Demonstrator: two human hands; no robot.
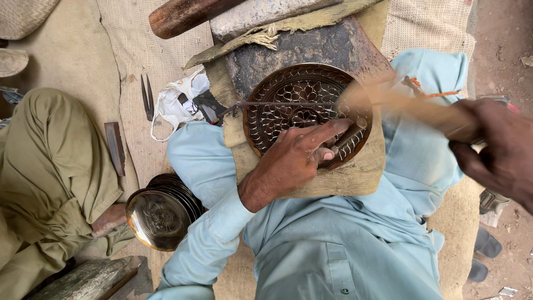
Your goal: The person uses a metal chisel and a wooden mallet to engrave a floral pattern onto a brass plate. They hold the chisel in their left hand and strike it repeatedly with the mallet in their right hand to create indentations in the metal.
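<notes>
Pale blue cotton shirt and trousers [344,250] of the seated person fill the bottom of the view, closest to the lens. Far off to the left of the grip sits another person in olive-green clothing [50,178], and between that person and the blue sleeve lies a stack of round engraved brass plates [161,214]. Above that stack, on the woven beige mat [139,50], are dark metal pliers [147,97] and a crumpled white plastic bag [177,103].

The left hand [291,161] rests on the round dark brass plate with a carved floral pattern [302,100], fingers pressed together around a short metal chisel [350,133] whose tip meets the plate's lower right rim, just right of the knuckles. The plate lies on a tan cloth pad [344,178] over the lap, directly under the grip, and leans against a dark stone block [311,47] above it. A thin metal rod [277,104] crosses the plate just above the fingers.

To the right of the chisel, the right hand [494,150] is clenched around the handle of a wooden mallet [400,103], which is blurred by motion and hangs above the chisel's top end. An orange string [438,93] lies on the blue cloth behind the mallet.
</notes>
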